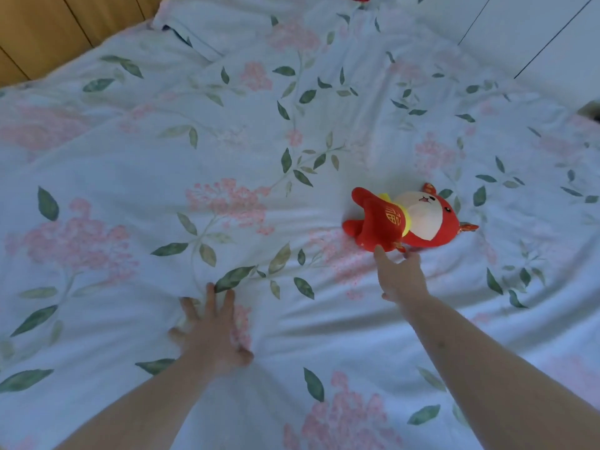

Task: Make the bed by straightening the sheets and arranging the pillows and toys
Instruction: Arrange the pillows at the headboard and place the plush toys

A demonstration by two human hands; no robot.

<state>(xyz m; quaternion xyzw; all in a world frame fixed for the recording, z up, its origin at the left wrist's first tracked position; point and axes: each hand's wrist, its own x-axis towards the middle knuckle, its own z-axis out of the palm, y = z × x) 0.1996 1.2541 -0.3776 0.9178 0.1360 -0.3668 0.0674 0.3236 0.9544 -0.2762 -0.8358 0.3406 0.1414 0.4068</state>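
Right hand, grip spread and holding nothing, reaches fingertips to the red-and-white plush fox toy lying crosswise just beyond; left hand presses flat on the floral white quilt.

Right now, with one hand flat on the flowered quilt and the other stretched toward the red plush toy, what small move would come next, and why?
Probably the right hand closes its fingers round the red plush toy. That hand is open with its fingertips at the toy's lower edge, not yet gripping, and the toy lies on its side mid-bed. The left hand presses flat on the white floral quilt.
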